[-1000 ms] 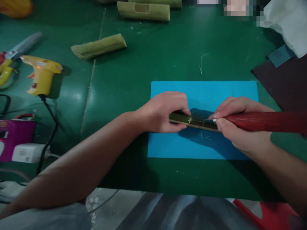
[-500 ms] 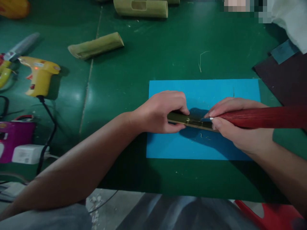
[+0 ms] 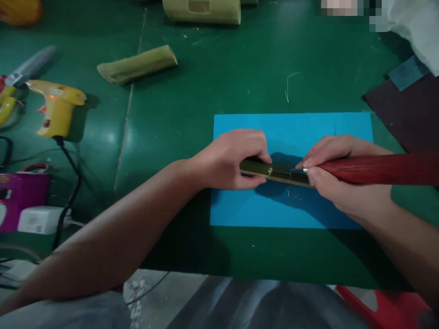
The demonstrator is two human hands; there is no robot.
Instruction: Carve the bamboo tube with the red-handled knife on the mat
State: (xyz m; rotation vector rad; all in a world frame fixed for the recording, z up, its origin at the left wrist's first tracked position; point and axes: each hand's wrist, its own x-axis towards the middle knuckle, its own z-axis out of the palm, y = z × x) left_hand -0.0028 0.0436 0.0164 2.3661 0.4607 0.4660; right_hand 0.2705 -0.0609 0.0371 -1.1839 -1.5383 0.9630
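My left hand (image 3: 236, 157) grips a dark green bamboo strip (image 3: 283, 172) between thumb and fingers, over a blue sheet (image 3: 240, 210). Light scratch marks and a notch show on the strip's upper face. In my right hand (image 3: 336, 169) is a carving knife (image 3: 373, 170) with a thick red wooden handle, pinched near its short metal blade. The blade's tip touches or nearly touches the strip, to the right of my left fingers. My right thumb hides the strip's right end. Small shavings (image 3: 293, 194) lie on the sheet just below the strip.
On the green table (image 3: 192, 91) lie a cut bamboo piece (image 3: 137, 65) and a bamboo tube with a rectangular opening (image 3: 202, 11). To the left are a yellow glue gun (image 3: 60, 107) with a cord, shears (image 3: 24, 75) and a purple box (image 3: 25, 196). A dark board (image 3: 408, 109) sits right.
My right hand and the knife have shifted slightly to the right along the bamboo strip. My left hand keeps its hold in nearly the same place.
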